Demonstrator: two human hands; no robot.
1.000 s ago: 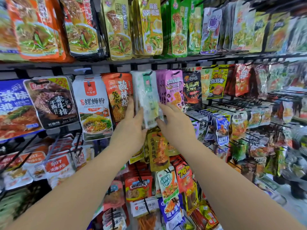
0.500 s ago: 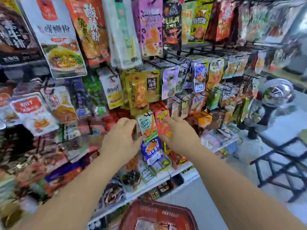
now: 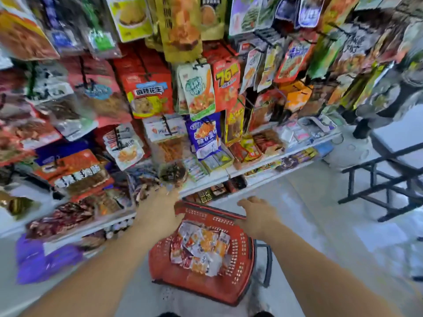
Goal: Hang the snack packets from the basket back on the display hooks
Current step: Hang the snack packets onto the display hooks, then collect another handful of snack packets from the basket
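Head view, blurred. Red basket (image 3: 229, 286) on the floor (image 3: 309, 225) just below the lowest shelf (image 3: 251, 167) front edge — packets (image 3: 201, 248) heaped in its middle. Left hand (image 3: 158, 210) over the basket's far-left rim, right hand (image 3: 258, 216) over its far-right rim; each grip loose, fingers relaxed, holding nothing. Hooks (image 3: 166, 124) above, crowded with hung packets (image 3: 198, 92). Probably the fetch step: next, pinching one packet by its top from the heap, then finding its matching hook.

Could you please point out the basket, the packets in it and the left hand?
basket (image 3: 206, 288): head view, on its near red wall.
packets (image 3: 201, 247): head view, on the middle of the pile inside the basket.
left hand (image 3: 158, 212): head view, on the back of the hand.
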